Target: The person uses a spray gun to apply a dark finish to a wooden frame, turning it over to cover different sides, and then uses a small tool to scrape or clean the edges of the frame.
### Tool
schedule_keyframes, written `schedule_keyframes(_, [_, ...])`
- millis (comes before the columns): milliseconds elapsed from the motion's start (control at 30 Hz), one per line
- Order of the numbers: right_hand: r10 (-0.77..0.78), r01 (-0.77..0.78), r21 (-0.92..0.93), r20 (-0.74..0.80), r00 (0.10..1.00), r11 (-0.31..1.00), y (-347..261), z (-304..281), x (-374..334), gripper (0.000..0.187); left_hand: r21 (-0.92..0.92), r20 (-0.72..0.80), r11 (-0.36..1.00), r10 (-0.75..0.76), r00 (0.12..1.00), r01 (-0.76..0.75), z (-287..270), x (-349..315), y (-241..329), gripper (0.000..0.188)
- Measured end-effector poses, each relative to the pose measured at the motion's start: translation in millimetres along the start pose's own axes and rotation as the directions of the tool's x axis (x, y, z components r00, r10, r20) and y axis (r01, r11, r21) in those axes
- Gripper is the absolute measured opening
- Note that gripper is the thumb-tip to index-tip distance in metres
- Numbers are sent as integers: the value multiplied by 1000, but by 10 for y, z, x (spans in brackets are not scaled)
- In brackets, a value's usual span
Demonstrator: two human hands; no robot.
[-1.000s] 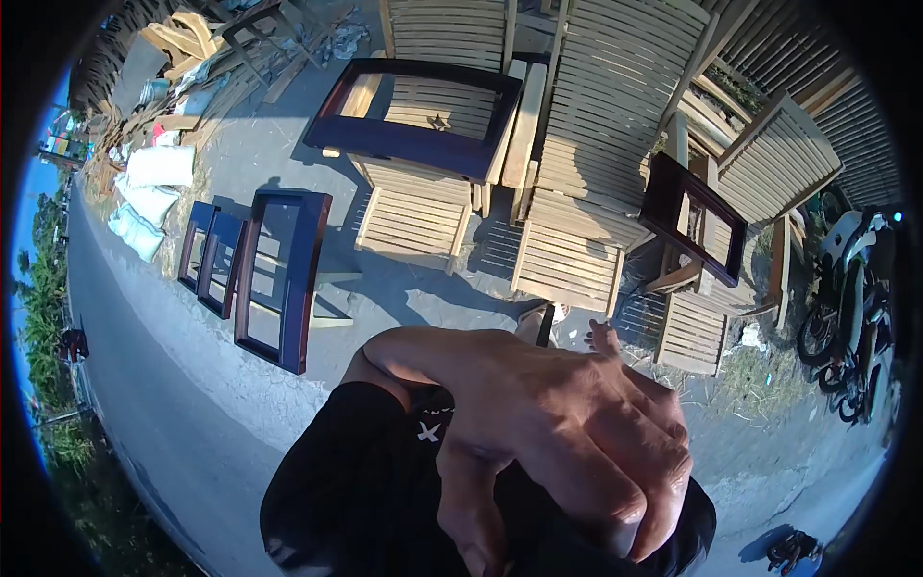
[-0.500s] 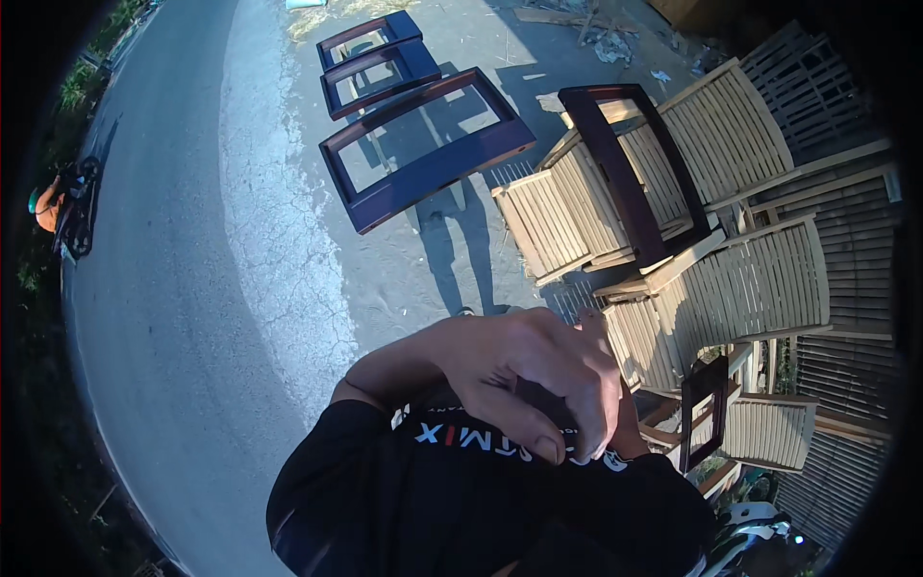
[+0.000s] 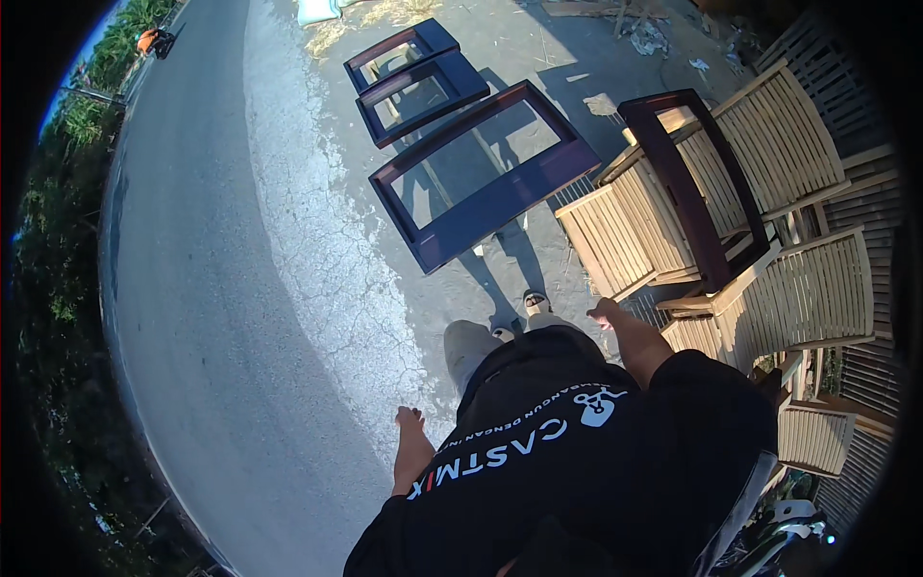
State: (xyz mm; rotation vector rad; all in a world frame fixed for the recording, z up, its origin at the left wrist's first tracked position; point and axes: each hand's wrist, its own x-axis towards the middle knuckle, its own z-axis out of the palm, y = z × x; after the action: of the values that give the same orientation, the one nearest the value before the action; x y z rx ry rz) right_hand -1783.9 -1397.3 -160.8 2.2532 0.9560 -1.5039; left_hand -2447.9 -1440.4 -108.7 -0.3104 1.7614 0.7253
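Note:
Both of my arms hang apart at my sides. Over the road's pale edge, my left hand (image 3: 411,417) is held low with its short-looking fingers loosely apart and nothing in it. My right hand (image 3: 606,313) is beside the slatted wooden chairs, its fingers a little spread and also holding nothing. Ahead of me lies a large dark-painted wooden frame (image 3: 500,197), raised off the ground on supports. Beyond it are two smaller dark frames, a nearer one (image 3: 423,101) and a farther one (image 3: 404,53). Another dark frame (image 3: 687,192) leans across a chair on the right.
Slatted wooden chairs (image 3: 615,240) line the right side, before a slatted bamboo wall (image 3: 870,385). A paved road (image 3: 192,288) runs along the left, with a motorcycle rider (image 3: 154,42) far up it. Part of a parked motorbike (image 3: 793,524) shows at lower right.
My hands have come apart from in front of my chest and dropped to my sides. The frames and chairs sit farther right and lower in view. The rider has moved away up the road.

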Motion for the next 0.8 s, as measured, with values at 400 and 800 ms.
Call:
schedule_keyframes(400, [-389, 421, 155, -198, 899, 894, -4351, -41, 489, 35, 562, 159, 827, -117, 980, 8, -984, 888, 1349, 53])
schedule_keyframes(800, [-390, 396, -111, 69, 918, 912, -6313, 1027, -108, 50, 607, 185, 655, 435, 881, -451, -290, 1816, 6705, 46])
